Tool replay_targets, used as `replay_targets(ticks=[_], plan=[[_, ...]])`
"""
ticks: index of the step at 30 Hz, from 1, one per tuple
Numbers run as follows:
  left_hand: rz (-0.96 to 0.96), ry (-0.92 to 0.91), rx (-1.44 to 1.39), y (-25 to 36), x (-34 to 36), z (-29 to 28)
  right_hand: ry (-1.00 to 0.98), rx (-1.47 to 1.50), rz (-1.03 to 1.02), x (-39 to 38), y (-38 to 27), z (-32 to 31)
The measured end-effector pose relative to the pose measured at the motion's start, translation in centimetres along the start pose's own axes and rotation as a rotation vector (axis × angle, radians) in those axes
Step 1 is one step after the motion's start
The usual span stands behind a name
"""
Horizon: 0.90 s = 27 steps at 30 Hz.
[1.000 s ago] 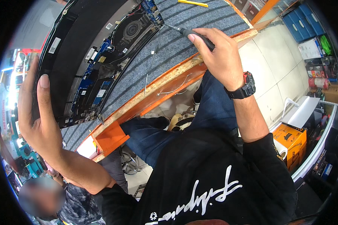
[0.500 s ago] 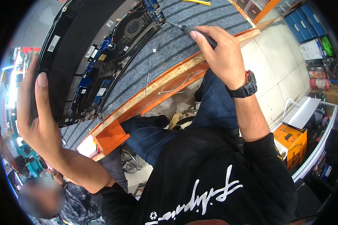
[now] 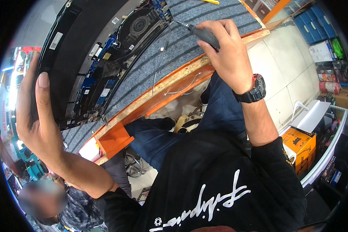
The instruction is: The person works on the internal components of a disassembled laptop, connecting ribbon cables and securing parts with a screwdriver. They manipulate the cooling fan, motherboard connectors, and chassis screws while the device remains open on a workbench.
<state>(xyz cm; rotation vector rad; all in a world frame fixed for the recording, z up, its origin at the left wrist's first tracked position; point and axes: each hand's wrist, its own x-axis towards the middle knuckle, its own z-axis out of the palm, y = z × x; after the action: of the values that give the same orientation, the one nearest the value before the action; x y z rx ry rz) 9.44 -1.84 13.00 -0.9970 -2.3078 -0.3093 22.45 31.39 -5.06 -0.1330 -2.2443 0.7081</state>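
An opened-up black laptop (image 3: 71, 46) is held tilted at the upper left, its fan (image 3: 138, 25) and blue circuit boards (image 3: 88, 82) exposed. My left hand (image 3: 40, 127) grips its left edge, the thumb on the near face and the fingers partly hidden along the side. In my right hand (image 3: 231, 56) is a screwdriver (image 3: 204, 35) with a dark grey handle, its shaft aimed left at the laptop's right corner by the fan. Whether the tip touches a screw is too small to tell. A thin cable (image 3: 158, 58) hangs from that corner over the mat.
Grey striped matting (image 3: 205, 13) covers the bench, whose raw board edge (image 3: 174, 79) faces me. A yellow tool (image 3: 211, 1) lies at its far side. Another person (image 3: 81, 207) is at lower left. Blue drawers (image 3: 315, 25) and an orange box (image 3: 299, 149) stand to the right.
My right fingers have shifted around the screwdriver handle, with the index finger now bent higher over it. The laptop and cable appear slightly farther right; my left hand keeps its hold.
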Motion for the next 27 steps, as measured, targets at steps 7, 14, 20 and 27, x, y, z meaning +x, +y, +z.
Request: replay_targets(ticks=[7, 14, 20, 27], plan=[[0.022, 0.007, 0.014, 0.4, 0.2, 0.0, -0.068, 0.021, 0.022, 0.4, 0.7, 0.0], [0.023, 0.017, 0.018, 0.5, 0.1, 0.0, -0.045, 0.001, 0.001, 0.9, 0.6, -0.1], [0.02, 0.006, -0.035, 0.7, 0.3, 0.0, -0.069, -0.009, -0.004, 0.7, 0.4, -0.5], [0.052, 0.048, -0.03, 1.0, 0.4, 0.4, -0.092, 0.039, -0.006, 0.7, 1.4, 0.0]])
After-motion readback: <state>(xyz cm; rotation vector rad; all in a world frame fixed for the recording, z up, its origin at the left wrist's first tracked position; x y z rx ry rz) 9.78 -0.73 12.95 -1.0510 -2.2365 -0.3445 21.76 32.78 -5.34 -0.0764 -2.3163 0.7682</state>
